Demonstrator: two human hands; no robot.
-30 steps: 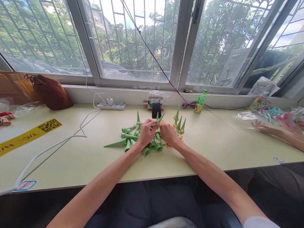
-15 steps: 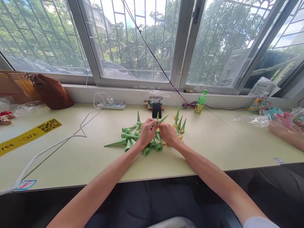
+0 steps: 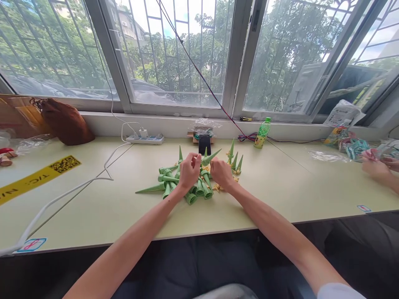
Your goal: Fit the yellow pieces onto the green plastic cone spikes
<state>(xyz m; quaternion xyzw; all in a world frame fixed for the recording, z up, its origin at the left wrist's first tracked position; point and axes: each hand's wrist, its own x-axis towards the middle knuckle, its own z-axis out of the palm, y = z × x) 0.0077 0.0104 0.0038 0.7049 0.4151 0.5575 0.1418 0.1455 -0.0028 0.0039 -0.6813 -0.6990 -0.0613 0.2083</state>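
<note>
My left hand [image 3: 189, 171] is closed at the wide end of a green plant watering spike [image 3: 212, 156], whose tip points up and to the right. My right hand [image 3: 220, 172] is curled into a fist just right of it; what it holds, if anything, is hidden. Under and around my left hand lies a pile of green watering spikes [image 3: 166, 177], several with their hollow threaded ends facing me. Small yellow plastic pieces [image 3: 217, 188] are scattered beside my right hand. Right of that hand, three green spikes [image 3: 240, 164] stand point up with yellow pieces at their bases.
Behind the pile are a black phone [image 3: 205, 145] and a green drink bottle [image 3: 262, 133]. A power strip [image 3: 145, 139] trails a white cable across the left side. A brown bag [image 3: 64, 121] sits at far left. Another person's hands [image 3: 375, 167] hold something pink at right.
My hands have drawn slightly apart, and the spike between them shows more of its length. At far right the other person's hand has lifted a pink item.
</note>
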